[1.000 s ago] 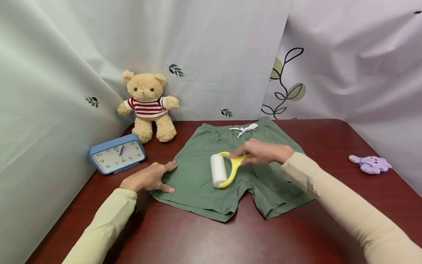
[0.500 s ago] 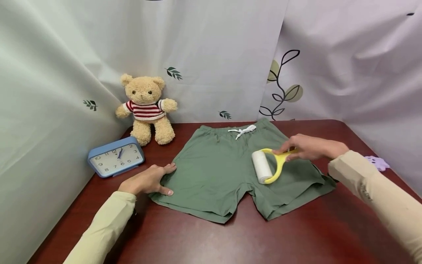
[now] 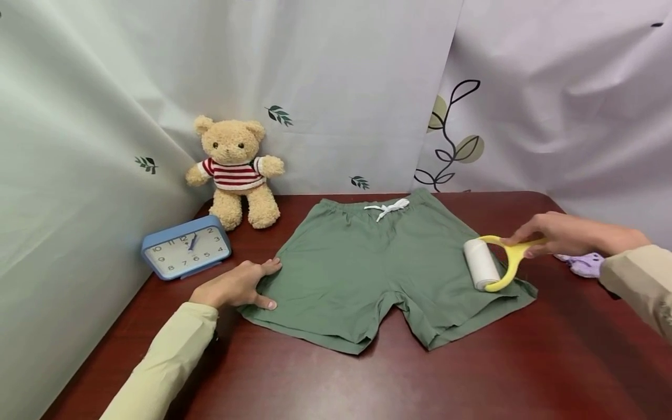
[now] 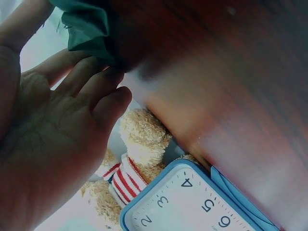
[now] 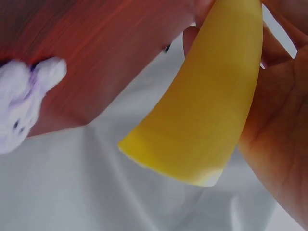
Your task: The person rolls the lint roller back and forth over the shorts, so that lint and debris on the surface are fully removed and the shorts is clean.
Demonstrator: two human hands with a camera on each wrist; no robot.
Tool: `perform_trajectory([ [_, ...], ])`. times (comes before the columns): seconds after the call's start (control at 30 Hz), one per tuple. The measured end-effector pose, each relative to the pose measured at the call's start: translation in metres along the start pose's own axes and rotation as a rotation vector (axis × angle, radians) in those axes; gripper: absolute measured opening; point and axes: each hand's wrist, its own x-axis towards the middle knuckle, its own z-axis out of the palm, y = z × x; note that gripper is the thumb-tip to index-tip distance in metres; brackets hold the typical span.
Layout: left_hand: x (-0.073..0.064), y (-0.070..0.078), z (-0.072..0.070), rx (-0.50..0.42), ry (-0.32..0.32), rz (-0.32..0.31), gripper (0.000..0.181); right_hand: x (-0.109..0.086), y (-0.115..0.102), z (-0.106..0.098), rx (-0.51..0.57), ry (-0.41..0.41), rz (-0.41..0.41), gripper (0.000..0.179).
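My right fingers (image 3: 520, 233) grip the roller (image 3: 480, 264) on the shorts (image 3: 341, 262) towards three o'clock; my left fingers (image 3: 270, 266) rest, spread, on their nine o'clock edge

Green fabric shorts (image 3: 341, 265) with a white tied drawstring (image 3: 387, 207) are laid out across the head view's centre, waistband uppermost. On the leg at centre right, a white cylindrical roller (image 3: 482, 265) is held by its yellow forked handle (image 3: 515, 253).

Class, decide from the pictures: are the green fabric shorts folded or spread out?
Spread out. The green fabric shorts lie nearly flat on the dark red table, both legs apart, the white drawstring bow showing at the waistband.
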Motion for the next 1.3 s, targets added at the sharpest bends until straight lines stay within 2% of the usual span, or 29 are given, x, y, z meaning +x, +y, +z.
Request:
perform_trajectory([
  [0.17,-0.003,0.003,-0.001,0.021,0.015,0.002,0.089,-0.01,0.01,0.004,0.009,0.033,-0.013,0.038],
  [0.33,-0.011,0.022,0.001,0.137,0.006,0.011,0.078,-0.011,0.01,0.006,-0.019,0.061,-0.015,0.037],
  [0.43,-0.017,0.027,0.001,0.185,0.011,0.024,0.075,-0.01,0.005,0.002,-0.048,0.066,-0.017,0.036],
  [0.57,-0.025,0.022,0.003,0.17,0.033,0.036,0.075,0.0,-0.014,-0.012,-0.081,0.031,0.029,0.035],
  [0.7,-0.029,0.015,0.007,0.145,0.046,0.059,0.076,0.018,-0.045,-0.031,-0.129,0.066,0.037,0.035],
  [0.8,-0.029,0.012,0.008,0.147,0.054,0.066,0.076,0.036,-0.071,-0.039,-0.153,0.145,-0.067,0.037],
  [0.9,-0.027,0.013,0.007,0.158,0.05,0.063,0.076,0.058,-0.096,-0.038,-0.12,0.188,-0.174,0.035],
  [1.03,-0.027,0.014,0.005,0.159,0.041,0.064,0.075,0.094,-0.131,-0.025,-0.038,0.191,-0.249,0.038],
  [1.13,-0.027,0.014,0.006,0.146,0.037,0.054,0.076,0.122,-0.159,-0.009,0.01,0.161,-0.294,0.04],
  [1.3,-0.028,0.013,0.007,0.134,0.035,0.046,0.076,0.161,-0.209,0.022,0.057,0.046,-0.375,0.042],
])
